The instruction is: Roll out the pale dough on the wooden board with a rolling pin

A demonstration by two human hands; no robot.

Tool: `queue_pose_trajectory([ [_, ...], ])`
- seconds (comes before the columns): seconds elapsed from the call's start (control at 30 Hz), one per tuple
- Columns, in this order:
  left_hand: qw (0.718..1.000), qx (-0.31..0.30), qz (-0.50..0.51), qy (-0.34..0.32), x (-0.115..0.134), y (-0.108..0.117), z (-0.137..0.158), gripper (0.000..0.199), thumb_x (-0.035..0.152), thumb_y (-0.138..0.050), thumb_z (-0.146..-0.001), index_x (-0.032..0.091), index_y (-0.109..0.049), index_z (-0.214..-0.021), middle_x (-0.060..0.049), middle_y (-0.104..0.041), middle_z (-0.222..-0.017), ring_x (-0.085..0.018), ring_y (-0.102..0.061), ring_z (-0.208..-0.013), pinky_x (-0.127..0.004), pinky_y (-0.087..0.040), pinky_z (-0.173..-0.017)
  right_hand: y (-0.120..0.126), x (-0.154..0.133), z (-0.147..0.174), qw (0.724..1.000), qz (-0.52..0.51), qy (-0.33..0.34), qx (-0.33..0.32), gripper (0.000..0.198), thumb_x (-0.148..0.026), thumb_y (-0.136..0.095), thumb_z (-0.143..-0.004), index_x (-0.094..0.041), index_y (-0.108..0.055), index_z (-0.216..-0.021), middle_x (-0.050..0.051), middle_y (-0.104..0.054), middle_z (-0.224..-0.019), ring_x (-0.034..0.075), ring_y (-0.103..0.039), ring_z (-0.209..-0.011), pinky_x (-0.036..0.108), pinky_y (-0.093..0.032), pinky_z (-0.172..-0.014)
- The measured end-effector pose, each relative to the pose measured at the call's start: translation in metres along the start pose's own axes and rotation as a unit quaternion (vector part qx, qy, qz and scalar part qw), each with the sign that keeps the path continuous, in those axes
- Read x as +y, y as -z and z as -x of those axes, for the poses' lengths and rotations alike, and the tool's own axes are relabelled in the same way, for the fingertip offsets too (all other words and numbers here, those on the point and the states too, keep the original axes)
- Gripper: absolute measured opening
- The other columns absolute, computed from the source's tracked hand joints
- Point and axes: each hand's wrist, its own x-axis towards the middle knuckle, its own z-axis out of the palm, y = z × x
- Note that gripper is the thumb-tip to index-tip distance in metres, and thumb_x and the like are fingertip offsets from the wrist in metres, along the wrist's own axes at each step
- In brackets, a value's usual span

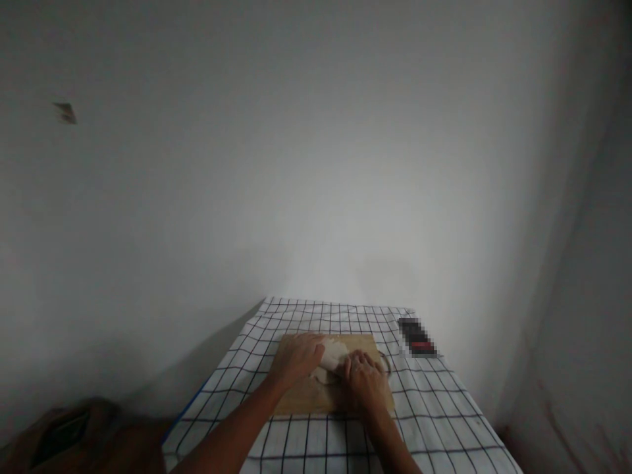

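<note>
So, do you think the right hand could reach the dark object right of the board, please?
Probably yes, once off the dough: nothing tall stands between the right hand and the dark object.

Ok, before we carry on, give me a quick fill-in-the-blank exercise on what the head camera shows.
1. The pale dough lies on a board made of ____.
2. The cloth under the board has dark lines on a ____ ground.
3. Of the left hand and the right hand, the one nearer the pixelated dark item is the ____ one.

Missing words: wood; white; right.
</note>
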Motion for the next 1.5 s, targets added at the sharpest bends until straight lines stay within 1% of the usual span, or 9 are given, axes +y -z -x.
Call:
queue_pose_trajectory([
  [0.1,1.000,-0.007,0.008,-0.009,0.001,0.010,0.006,0.042,0.026,-0.037,-0.098,0.025,-0.064,-0.131,-0.004,-0.067,-0.135,-0.021,-0.056,-0.128,-0.039,-0.037,-0.112,-0.001,-0.009,0.012,1.000,-0.005,-0.012,0.005,0.039,-0.031,-0.032,-0.106,-0.019,-0.069,-0.115,0.014,-0.066,-0.129,0.027,-0.056,-0.126,0.041,-0.040,-0.101],
  [0.23,1.000,-0.014,0.016,-0.015,0.001,0.019,0.016,0.041,0.025,-0.039,-0.097,0.027,-0.066,-0.128,-0.002,-0.066,-0.137,-0.020,-0.056,-0.129,-0.039,-0.037,-0.113,-0.006,-0.017,0.027,1.000,0.004,-0.015,-0.005,0.040,-0.030,-0.035,-0.105,-0.017,-0.064,-0.129,0.017,-0.059,-0.140,0.027,-0.050,-0.135,0.043,-0.038,-0.106],
  [0.47,0.999,0.009,0.046,-0.018,-0.003,0.012,0.025,0.045,0.019,-0.033,-0.098,0.022,-0.068,-0.127,-0.003,-0.068,-0.134,-0.018,-0.055,-0.130,-0.039,-0.035,-0.116,-0.013,-0.027,0.054,0.999,0.021,0.009,-0.022,0.051,-0.009,-0.036,-0.096,-0.017,-0.054,-0.143,0.016,-0.050,-0.150,0.027,-0.044,-0.141,0.045,-0.035,-0.112],
  [0.6,0.999,0.022,0.042,-0.023,0.000,0.014,0.027,0.043,0.020,-0.034,-0.099,0.023,-0.068,-0.126,-0.002,-0.068,-0.134,-0.019,-0.055,-0.129,-0.040,-0.034,-0.117,-0.011,-0.033,0.063,1.000,0.011,0.015,-0.002,0.049,-0.014,-0.034,-0.099,-0.018,-0.053,-0.144,0.014,-0.047,-0.152,0.027,-0.041,-0.142,0.046,-0.033,-0.113],
  [0.83,1.000,-0.005,0.015,-0.027,0.006,0.023,0.020,0.040,0.021,-0.037,-0.098,0.023,-0.067,-0.126,-0.004,-0.067,-0.135,-0.020,-0.056,-0.129,-0.040,-0.036,-0.114,-0.005,-0.021,0.035,1.000,-0.014,-0.004,0.006,0.043,-0.033,-0.031,-0.107,-0.020,-0.062,-0.133,0.012,-0.056,-0.144,0.030,-0.045,-0.139,0.052,-0.029,-0.113],
  [1.03,1.000,-0.010,-0.020,-0.018,0.004,0.009,0.004,0.038,0.028,-0.041,-0.099,0.022,-0.065,-0.128,-0.007,-0.067,-0.134,-0.025,-0.056,-0.130,-0.044,-0.037,-0.114,0.002,0.003,-0.008,1.000,0.000,0.003,0.000,0.037,-0.031,-0.034,-0.106,-0.021,-0.069,-0.112,0.010,-0.069,-0.122,0.025,-0.059,-0.119,0.039,-0.039,-0.099],
  [1.2,1.000,-0.007,-0.027,0.004,0.000,-0.004,-0.003,0.038,0.028,-0.043,-0.098,0.026,-0.064,-0.130,-0.005,-0.067,-0.134,-0.024,-0.057,-0.127,-0.044,-0.038,-0.112,0.000,0.017,-0.034,0.999,0.010,0.012,-0.028,0.030,-0.029,-0.039,-0.103,-0.021,-0.068,-0.109,0.011,-0.070,-0.115,0.023,-0.062,-0.112,0.035,-0.043,-0.091],
  [1.33,1.000,0.000,-0.016,-0.009,-0.001,-0.006,-0.001,0.038,0.025,-0.042,-0.099,0.023,-0.065,-0.129,-0.008,-0.066,-0.135,-0.027,-0.057,-0.128,-0.048,-0.039,-0.112,-0.002,0.020,-0.033,0.999,0.012,0.019,-0.037,0.030,-0.027,-0.038,-0.102,-0.021,-0.067,-0.110,0.010,-0.070,-0.116,0.023,-0.062,-0.111,0.035,-0.044,-0.090],
  [1.5,1.000,-0.008,0.011,-0.014,-0.001,-0.004,0.005,0.039,0.024,-0.043,-0.098,0.022,-0.065,-0.129,-0.007,-0.064,-0.138,-0.025,-0.055,-0.131,-0.048,-0.037,-0.117,0.007,0.007,-0.008,0.998,0.031,0.034,-0.044,0.033,-0.025,-0.036,-0.103,-0.021,-0.069,-0.109,0.011,-0.069,-0.122,0.024,-0.059,-0.119,0.036,-0.042,-0.096],
])
